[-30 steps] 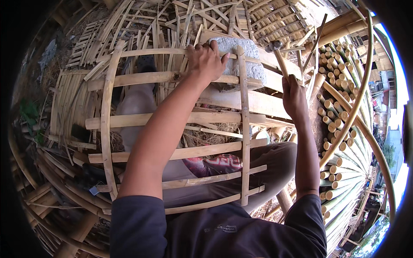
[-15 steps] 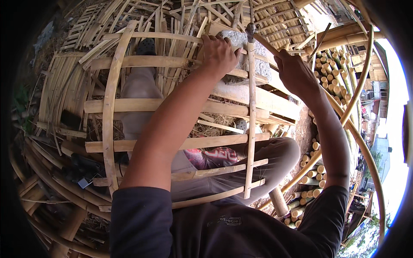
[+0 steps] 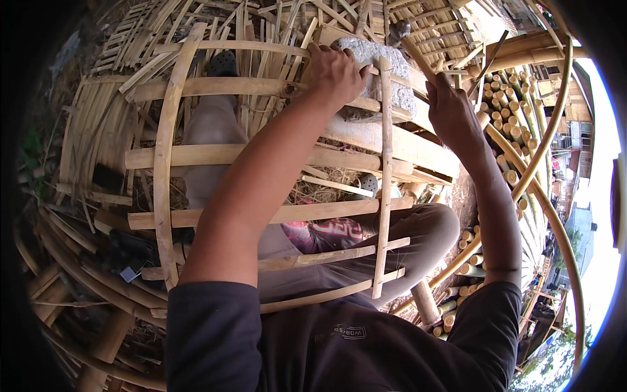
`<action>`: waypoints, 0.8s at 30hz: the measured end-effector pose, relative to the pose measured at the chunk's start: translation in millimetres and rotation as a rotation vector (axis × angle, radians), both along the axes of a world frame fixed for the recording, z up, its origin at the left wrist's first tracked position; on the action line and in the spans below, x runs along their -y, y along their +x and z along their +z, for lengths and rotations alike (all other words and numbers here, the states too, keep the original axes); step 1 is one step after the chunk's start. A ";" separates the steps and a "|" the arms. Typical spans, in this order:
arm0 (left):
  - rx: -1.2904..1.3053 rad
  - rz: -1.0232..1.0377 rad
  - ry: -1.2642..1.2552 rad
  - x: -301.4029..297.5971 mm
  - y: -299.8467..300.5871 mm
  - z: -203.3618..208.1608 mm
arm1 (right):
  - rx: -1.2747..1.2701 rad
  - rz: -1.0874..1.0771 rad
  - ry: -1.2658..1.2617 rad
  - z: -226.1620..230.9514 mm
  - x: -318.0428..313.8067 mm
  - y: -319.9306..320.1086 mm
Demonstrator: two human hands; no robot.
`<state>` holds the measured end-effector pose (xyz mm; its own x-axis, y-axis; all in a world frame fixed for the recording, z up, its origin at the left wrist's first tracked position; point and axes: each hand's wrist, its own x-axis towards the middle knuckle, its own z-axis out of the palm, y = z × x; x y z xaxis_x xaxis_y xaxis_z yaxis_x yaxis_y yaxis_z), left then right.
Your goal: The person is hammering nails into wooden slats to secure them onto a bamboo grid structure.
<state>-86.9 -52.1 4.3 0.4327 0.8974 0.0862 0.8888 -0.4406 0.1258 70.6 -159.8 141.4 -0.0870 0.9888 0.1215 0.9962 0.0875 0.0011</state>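
A lattice of split bamboo slats lies across my lap, with a long upright strip [image 3: 386, 170] on its right side and another strip [image 3: 163, 157] on its left. My left hand [image 3: 334, 77] is closed over the far end of the lattice, its fingers curled round the topmost slat [image 3: 235, 46]. Under that far right corner sits a rough grey stone block [image 3: 400, 98]. My right hand [image 3: 452, 111] grips the wooden handle of a hammer [image 3: 417, 55]. The hammer's head is raised beyond the strip's far tip, apart from it.
Loose bamboo strips [image 3: 261, 72] and woven panels [image 3: 428, 26] spread over the ground ahead. Stacked cut bamboo poles [image 3: 513, 117] stand at the right, beside crossing bent poles [image 3: 545, 144]. A thick plank [image 3: 418, 150] supports the stone. More curved bamboo [image 3: 111, 287] lies at the left.
My right hand has drawn the hammer up and to the right, away from the strip's far end. The left hand keeps its hold, and the lattice has shifted slightly.
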 end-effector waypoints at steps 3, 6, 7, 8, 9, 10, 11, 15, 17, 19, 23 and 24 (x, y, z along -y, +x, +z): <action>0.022 -0.017 0.015 4.1 6.7 4.1 | 0.039 -0.067 -0.141 -19.6 -1.0 39.3; 0.033 -0.002 0.068 6.4 3.9 1.6 | -0.104 0.049 0.035 -7.5 3.0 36.4; 0.038 0.017 0.109 5.3 0.4 -5.5 | -0.145 0.012 0.064 -5.2 3.3 23.3; 0.050 0.030 0.162 3.6 -0.3 -7.9 | -0.177 -0.031 0.106 -3.3 3.8 13.6; 0.037 0.008 0.083 3.2 0.4 -0.2 | -0.218 -0.004 0.162 -11.3 5.1 14.5; 0.049 -0.008 0.058 4.9 4.6 -0.6 | -0.171 0.007 0.187 -28.2 5.4 24.9; 0.056 -0.008 0.041 4.0 3.8 -1.4 | -0.112 0.035 0.090 -48.2 2.6 43.9; 0.080 -0.010 0.010 5.2 0.2 6.6 | -0.169 -0.023 0.020 -32.8 4.7 43.7; 0.074 -0.011 0.030 5.8 -1.7 4.0 | -0.299 -0.136 0.082 -16.1 6.1 19.5; 0.073 0.010 0.101 4.4 -1.4 -3.0 | -0.272 -0.137 0.060 -27.7 11.3 15.1; 0.050 -0.004 -0.095 2.9 0.5 10.0 | -0.173 -0.150 -0.017 -57.3 11.5 59.3; 0.052 -0.004 -0.095 2.7 1.0 9.0 | -0.215 -0.186 -0.002 -53.3 16.9 62.5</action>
